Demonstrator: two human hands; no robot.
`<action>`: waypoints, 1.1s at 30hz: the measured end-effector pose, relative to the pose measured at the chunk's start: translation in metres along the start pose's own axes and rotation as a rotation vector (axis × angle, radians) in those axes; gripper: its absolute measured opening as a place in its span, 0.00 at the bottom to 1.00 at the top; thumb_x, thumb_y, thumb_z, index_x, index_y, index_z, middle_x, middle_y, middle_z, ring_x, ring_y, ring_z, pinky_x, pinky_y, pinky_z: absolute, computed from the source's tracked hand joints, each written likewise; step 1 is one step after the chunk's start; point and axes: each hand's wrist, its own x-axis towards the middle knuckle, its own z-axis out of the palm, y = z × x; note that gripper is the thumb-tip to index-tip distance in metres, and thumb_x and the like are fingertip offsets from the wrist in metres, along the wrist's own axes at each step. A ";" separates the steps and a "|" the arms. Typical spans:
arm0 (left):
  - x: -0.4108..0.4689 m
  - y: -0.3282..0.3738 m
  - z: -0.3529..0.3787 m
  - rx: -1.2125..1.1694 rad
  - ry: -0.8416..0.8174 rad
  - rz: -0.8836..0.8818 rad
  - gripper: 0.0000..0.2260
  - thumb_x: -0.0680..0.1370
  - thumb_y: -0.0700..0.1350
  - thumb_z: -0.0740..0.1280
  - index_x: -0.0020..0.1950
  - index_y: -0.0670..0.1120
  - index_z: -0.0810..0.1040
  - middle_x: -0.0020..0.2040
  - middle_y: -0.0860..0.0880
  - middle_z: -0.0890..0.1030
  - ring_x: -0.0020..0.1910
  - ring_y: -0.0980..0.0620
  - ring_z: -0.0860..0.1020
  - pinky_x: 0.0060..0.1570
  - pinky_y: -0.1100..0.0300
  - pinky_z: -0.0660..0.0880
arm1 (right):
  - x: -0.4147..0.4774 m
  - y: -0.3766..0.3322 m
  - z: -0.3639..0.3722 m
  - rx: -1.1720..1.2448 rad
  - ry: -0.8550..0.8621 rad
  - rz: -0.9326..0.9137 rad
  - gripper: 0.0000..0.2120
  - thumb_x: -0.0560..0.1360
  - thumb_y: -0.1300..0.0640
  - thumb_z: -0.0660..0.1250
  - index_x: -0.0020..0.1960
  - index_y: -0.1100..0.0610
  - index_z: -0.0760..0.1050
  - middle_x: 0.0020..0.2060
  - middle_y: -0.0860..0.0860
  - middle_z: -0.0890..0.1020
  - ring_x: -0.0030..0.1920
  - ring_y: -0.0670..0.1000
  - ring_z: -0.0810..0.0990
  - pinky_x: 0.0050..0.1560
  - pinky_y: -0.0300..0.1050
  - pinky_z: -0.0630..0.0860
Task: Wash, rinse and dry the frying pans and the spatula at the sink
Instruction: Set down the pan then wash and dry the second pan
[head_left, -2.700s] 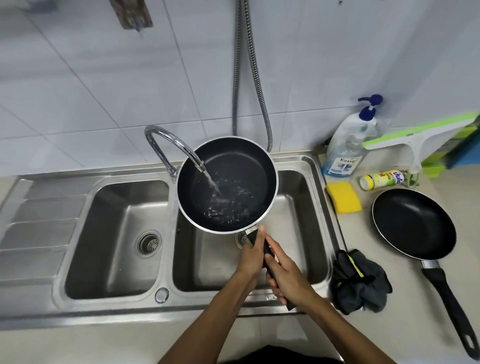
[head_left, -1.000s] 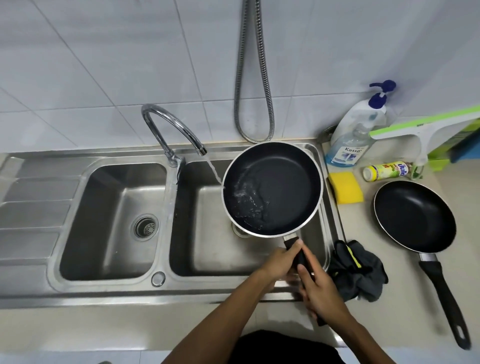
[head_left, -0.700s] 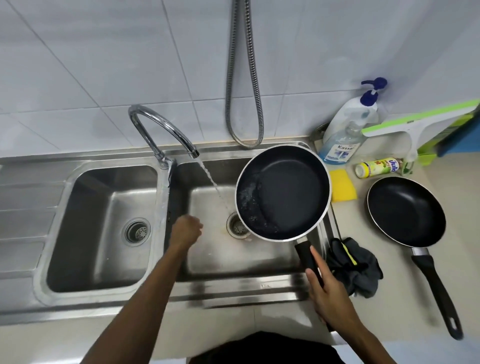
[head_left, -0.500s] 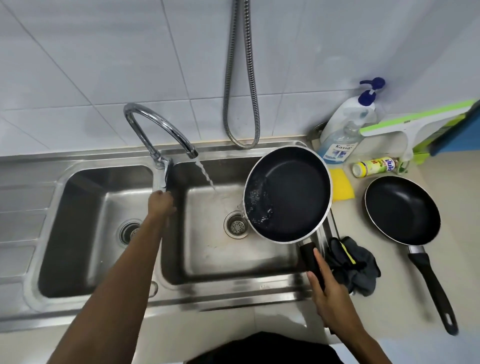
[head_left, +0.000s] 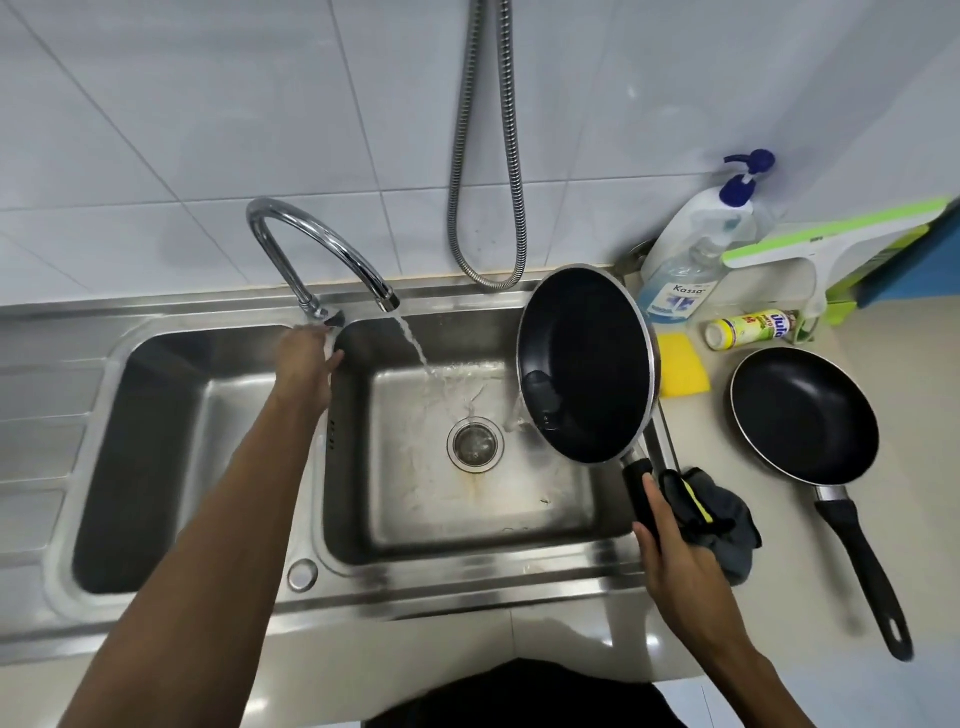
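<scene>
A steel double sink (head_left: 467, 587) fills the view from above, set in a pale counter (head_left: 779, 613) that runs on to the right of the sink. The held frying pan (head_left: 587, 364) is over the sink's right basin, tipped steeply toward the drain. A little water pools at its low edge and spills into the basin. The second frying pan (head_left: 805, 415) lies flat on the counter to the right of the sink, with its handle toward the viewer.

The right hand (head_left: 675, 561) is at the sink's front right corner, its grip wrapped round the tipped pan's black handle. The left hand (head_left: 306, 353) reaches to the foot of the tap (head_left: 311, 244) at the back of the sink, between the basins. Its fingers are hidden, so whether the grip has closed on the tap lever cannot be told. Water (head_left: 413, 343) runs from the spout.

A dark cloth (head_left: 727, 525) lies by the sink's right rim, and a yellow sponge (head_left: 683, 371) sits further back. No spatula is in view.

The tipped pan looks to be at the end of its rinse, with drying to follow. Whether the other pan has been washed cannot be told, and the spatula remains to be done.
</scene>
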 end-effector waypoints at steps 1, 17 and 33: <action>0.002 0.008 0.003 0.063 -0.042 0.031 0.12 0.83 0.37 0.65 0.65 0.36 0.78 0.59 0.37 0.80 0.54 0.43 0.79 0.54 0.54 0.73 | 0.000 0.000 -0.001 -0.013 0.000 -0.006 0.33 0.82 0.47 0.59 0.82 0.41 0.47 0.28 0.49 0.82 0.28 0.54 0.81 0.22 0.46 0.69; -0.034 -0.005 0.022 0.614 -0.234 0.243 0.24 0.84 0.38 0.62 0.80 0.41 0.62 0.69 0.33 0.74 0.53 0.45 0.79 0.52 0.52 0.77 | -0.008 0.007 -0.008 -0.067 -0.050 0.045 0.31 0.83 0.43 0.52 0.81 0.37 0.41 0.34 0.52 0.83 0.36 0.58 0.83 0.33 0.52 0.76; -0.259 -0.154 0.076 0.485 -0.901 -0.259 0.20 0.85 0.59 0.60 0.62 0.45 0.80 0.56 0.51 0.83 0.56 0.53 0.82 0.57 0.53 0.76 | -0.043 -0.019 -0.011 0.413 -0.047 0.167 0.20 0.80 0.36 0.53 0.70 0.38 0.60 0.52 0.55 0.83 0.46 0.62 0.82 0.44 0.57 0.81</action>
